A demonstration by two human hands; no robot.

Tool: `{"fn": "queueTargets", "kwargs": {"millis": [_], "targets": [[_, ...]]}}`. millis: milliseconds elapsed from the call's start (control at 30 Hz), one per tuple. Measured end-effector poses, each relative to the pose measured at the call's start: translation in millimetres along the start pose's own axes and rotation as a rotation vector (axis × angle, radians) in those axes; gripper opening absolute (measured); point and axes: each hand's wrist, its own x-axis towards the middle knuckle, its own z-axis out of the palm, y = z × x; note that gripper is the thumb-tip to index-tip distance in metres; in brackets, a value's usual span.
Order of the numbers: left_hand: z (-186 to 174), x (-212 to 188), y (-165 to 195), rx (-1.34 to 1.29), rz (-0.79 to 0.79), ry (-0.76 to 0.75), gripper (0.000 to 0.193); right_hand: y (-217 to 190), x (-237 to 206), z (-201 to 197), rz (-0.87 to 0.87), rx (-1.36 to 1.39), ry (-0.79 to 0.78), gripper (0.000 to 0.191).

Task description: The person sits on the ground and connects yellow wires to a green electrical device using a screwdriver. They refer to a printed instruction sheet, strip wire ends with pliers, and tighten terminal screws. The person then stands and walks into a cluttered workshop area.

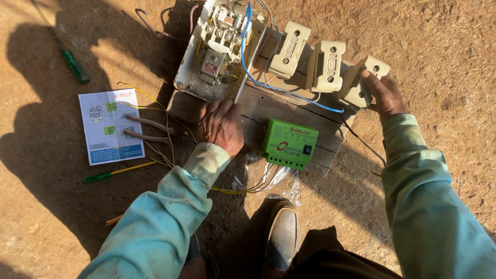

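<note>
A weathered wooden board (289,111) lies on the dirt. It carries an open white switch box (219,49), three cream fuse holders (325,64) and a small green controller box (289,143). My left hand (221,125) rests knuckles-up on the board's near left edge, just below the switch box; whether it grips anything is hidden. My right hand (383,93) clasps the rightmost cream fuse holder (361,82) at the board's right end. A blue wire (274,87) runs from the switch box across the board.
A printed instruction leaflet (110,125) lies on the ground at left, with pliers (150,129), a yellow-shafted screwdriver (119,171) and a green-handled screwdriver (72,62) near it. Thin yellow wires (155,108) trail there. A clear plastic bag (268,178) and my shoe (283,235) sit below the board.
</note>
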Motion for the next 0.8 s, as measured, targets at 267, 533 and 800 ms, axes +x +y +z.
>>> {"fn": "queueTargets", "kwargs": {"millis": [267, 533, 800], "targets": [[-4, -89, 54, -0.430, -0.110, -0.132, 0.068, 35, -37, 9, -0.493, -0.297, 0.450, 0.070], [22, -97, 87, -0.735, -0.473, -0.368, 0.038, 90, -129, 92, -0.884, -0.838, 0.052, 0.108], [-21, -62, 58, -0.584, -0.416, -0.346, 0.023, 131, -98, 106, -0.756, -0.878, 0.227, 0.111]]}}
